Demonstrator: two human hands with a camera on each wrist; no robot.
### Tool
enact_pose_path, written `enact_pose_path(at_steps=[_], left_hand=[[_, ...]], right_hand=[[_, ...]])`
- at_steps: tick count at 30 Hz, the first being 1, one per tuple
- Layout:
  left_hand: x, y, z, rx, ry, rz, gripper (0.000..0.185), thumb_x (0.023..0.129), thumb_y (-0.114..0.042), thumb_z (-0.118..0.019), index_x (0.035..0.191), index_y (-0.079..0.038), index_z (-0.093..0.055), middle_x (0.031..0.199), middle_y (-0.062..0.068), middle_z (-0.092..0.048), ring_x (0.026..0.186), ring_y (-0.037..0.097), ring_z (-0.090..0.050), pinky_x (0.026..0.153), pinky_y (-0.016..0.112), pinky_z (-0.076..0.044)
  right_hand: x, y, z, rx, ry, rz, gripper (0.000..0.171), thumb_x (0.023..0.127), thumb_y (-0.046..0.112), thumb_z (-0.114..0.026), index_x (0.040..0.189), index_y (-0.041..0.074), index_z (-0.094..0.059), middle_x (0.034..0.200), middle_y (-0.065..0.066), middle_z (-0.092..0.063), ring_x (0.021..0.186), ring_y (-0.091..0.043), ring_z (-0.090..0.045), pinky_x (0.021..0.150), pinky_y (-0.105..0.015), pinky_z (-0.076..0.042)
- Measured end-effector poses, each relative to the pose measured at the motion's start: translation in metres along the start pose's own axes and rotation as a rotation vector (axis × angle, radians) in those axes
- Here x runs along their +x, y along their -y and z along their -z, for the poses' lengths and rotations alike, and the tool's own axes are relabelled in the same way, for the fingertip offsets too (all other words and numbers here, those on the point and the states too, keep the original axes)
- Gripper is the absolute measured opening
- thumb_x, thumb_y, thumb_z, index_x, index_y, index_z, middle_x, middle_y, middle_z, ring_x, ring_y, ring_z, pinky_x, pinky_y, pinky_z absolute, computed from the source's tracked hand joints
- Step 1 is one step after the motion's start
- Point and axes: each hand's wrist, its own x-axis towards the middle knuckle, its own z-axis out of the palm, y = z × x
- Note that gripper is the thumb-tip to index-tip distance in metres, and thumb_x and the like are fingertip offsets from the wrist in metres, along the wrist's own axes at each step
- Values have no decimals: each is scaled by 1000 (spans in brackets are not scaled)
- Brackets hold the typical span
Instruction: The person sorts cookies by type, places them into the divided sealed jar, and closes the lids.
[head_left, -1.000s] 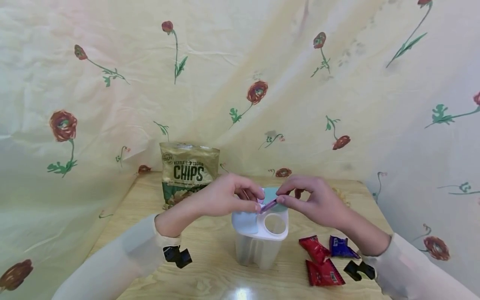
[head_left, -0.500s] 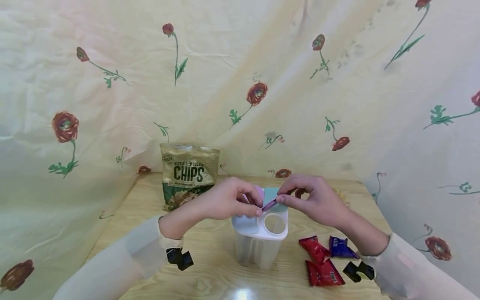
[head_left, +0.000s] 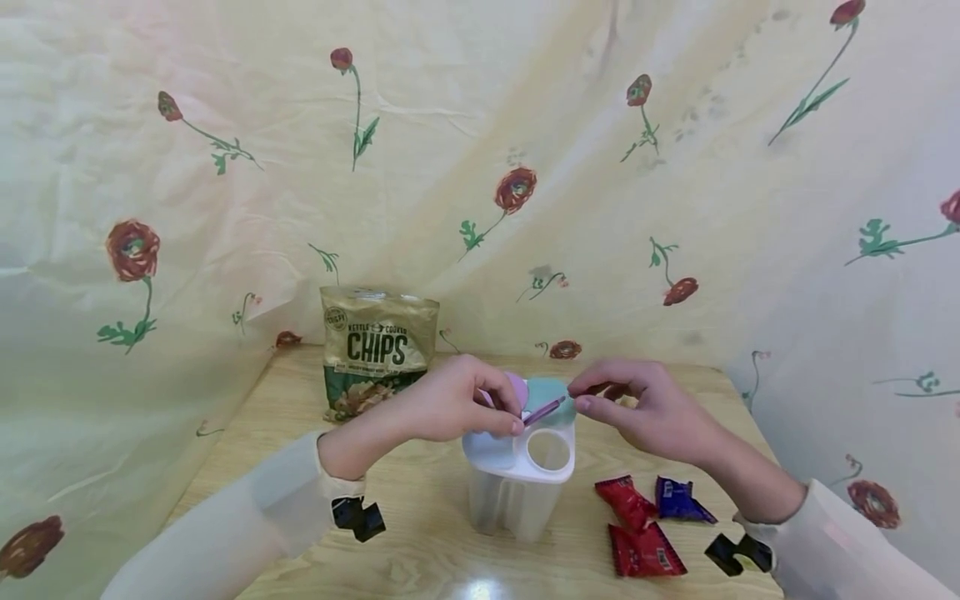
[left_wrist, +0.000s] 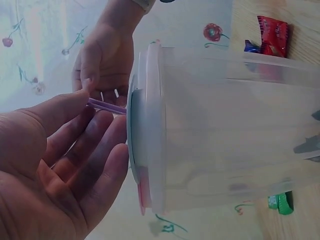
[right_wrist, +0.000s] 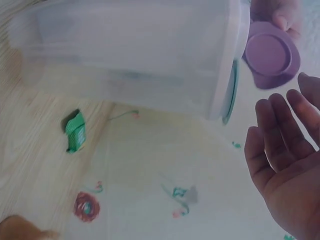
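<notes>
Left hand (head_left: 450, 404) pinches purple cap (head_left: 542, 411) over container (head_left: 517, 479).

sleeves: both arms wear long, loose sleeves of pale cream cloth, thin and slightly sheer, reaching to the wrists
left sleeve (head_left: 225, 533): gathered at the cuff into a narrow, lightly ribbed band of the same pale colour
right sleeve (head_left: 840, 546): same cloth, with a faint pinkish sheen where light falls on it
left wrist device (head_left: 358, 517): small black angular clip-like block under the cuff
right wrist device (head_left: 738, 552): matching black block, forked in shape
left hand (head_left: 457, 404): bare, no ring or glove
right hand (head_left: 648, 408): bare, no ring or glove
</notes>
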Motion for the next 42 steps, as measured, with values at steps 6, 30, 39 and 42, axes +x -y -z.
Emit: enact_pose_path(at_steps=[6,30,39,42], left_hand=[[-2,-2,-1,24,-8,20,6,89,-18,-81,85,-19,-77,86,-7,-70,84,10,-66,80,27,-58],[0,-4,-5,71,-40,1,11,87,-19,-83,80,-25,-77,82,-12,-70,80,9,-66,74,26,-58],[0,-7,-5,50,-50,14,11,87,-19,-83,80,-24,-77,81,-11,-71,80,10,-67,74,26,-58],[0,-7,-5,48,-54,18,11,87,-19,-83,80,-24,-77,81,-11,-71,80,9,-67,73,26,-58]], right_hand=[[-16,-17,9,-77,-6,-40,18,98,9,-69,107,24,-76,102,11,-74,90,-8,-70,74,-28,-59],[-72,-131,-21,-120,232,-347,26,88,28,-81,105,9,-75,93,2,-73,82,-6,-66,69,-24,-55],[-86,-151,-28,-58,279,-450,31,87,19,-82,108,-1,-71,93,-4,-71,81,-12,-66,66,-24,-54],[-89,-156,-31,-53,273,-488,32,86,20,-83,107,0,-71,94,-6,-71,80,-14,-67,64,-25,-54]])
